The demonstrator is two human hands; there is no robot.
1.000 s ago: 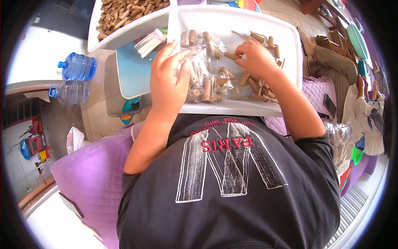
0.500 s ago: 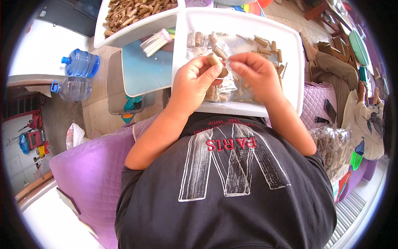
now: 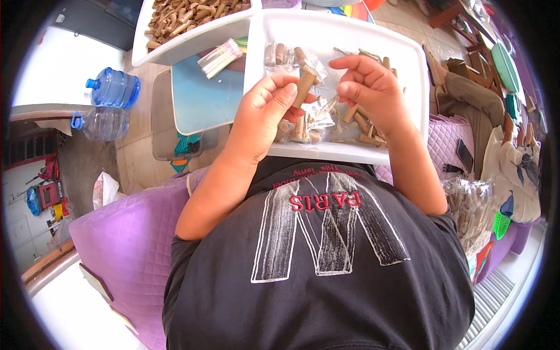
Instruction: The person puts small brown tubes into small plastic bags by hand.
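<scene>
My left hand [image 3: 271,105] grips a short brown tube [image 3: 304,87] between thumb and fingers, tilted with its upper end to the right. To the right of it my right hand [image 3: 373,90] hovers over the white tray [image 3: 411,87], fingers apart and curved, and no object shows between them. Below both hands, clear plastic bags [image 3: 318,114] with brown tubes in them lie in the left half of the tray. More loose brown tubes [image 3: 364,122] and thin bits are scattered on the right side, partly covered by my right hand.
A second white bin [image 3: 198,44], heaped with brown pieces [image 3: 192,17], stands at the upper left. Beside it, a bundle of white sticks [image 3: 220,58] rests near a blue board [image 3: 204,105]. Two water jugs [image 3: 114,88] stand on the floor at left. A person's leg [image 3: 472,96] is at right.
My hands have moved apart; the right one has drawn back to the right and opened. The tube in my left hand now shows more of its length and leans the other way.
</scene>
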